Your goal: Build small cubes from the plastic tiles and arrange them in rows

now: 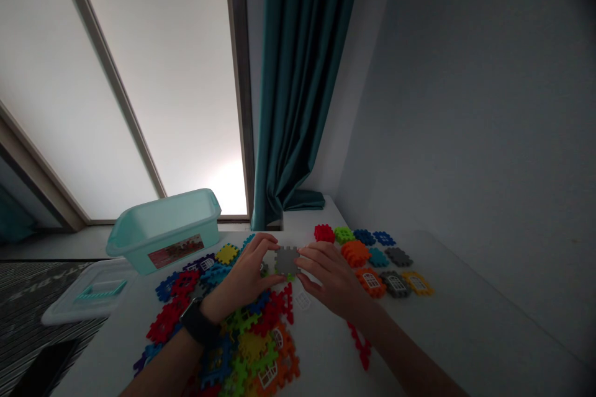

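Between my two hands, at the middle of the table, a grey square piece (287,260) with notched edges is held up. My left hand (246,273) grips its left side between thumb and fingers. On the right side, my right hand (329,273) pinches the same piece. A bit of green shows just under its lower edge. Below and around my left hand lies a loose heap of colored interlocking pieces, with a yellow one (254,345) and an orange one (284,363) near the front. My left forearm hides part of the heap.
Stacks of pieces sorted by color stand at the right, including an orange stack (355,254) and a red stack (325,233). A teal bin (167,229) and its lid (88,298) are at the left. A red strip (361,347) lies near my right forearm.
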The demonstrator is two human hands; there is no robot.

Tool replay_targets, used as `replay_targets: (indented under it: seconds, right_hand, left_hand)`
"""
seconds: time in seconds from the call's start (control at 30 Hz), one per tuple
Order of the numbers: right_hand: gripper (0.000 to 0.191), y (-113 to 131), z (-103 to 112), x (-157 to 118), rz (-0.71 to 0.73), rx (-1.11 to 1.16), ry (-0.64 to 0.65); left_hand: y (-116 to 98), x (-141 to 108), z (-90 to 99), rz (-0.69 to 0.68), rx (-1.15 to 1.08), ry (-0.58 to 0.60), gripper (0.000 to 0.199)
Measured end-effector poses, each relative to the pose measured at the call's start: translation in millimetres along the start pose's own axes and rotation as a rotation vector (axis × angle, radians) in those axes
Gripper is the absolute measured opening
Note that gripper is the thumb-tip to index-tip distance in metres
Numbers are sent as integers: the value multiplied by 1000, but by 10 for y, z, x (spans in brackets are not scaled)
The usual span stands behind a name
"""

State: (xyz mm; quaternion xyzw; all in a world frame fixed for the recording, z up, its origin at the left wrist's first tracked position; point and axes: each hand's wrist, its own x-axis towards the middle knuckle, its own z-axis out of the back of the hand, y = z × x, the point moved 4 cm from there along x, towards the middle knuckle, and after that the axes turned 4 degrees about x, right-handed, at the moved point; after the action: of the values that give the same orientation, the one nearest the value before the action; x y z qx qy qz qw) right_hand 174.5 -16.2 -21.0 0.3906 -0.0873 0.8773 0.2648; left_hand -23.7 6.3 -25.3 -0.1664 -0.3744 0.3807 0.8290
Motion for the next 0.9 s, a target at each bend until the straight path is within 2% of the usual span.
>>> replay_targets:
  seconds: [0.37,0.57,0.7,0.8,0.9]
  right_hand:
    - [21,-3,-7,-20,7,-55,31]
    - [21,20,-13,-61,18,-43,-67]
    - [14,-12,-1,-24,-150,85,-157]
    - [8,-62,5,29,-341,231,-151]
    - [9,-120,-14,59,-503,393,-104]
  left_hand:
    - [-32,15,11,45,-30,30,38]
    - [16,5,-2,102,-73,85,35]
    - [39,7,25,124,-86,99,23]
    - [8,31,71,122,-90,73,10]
    - [-19,47,63,120,-119,91,17]
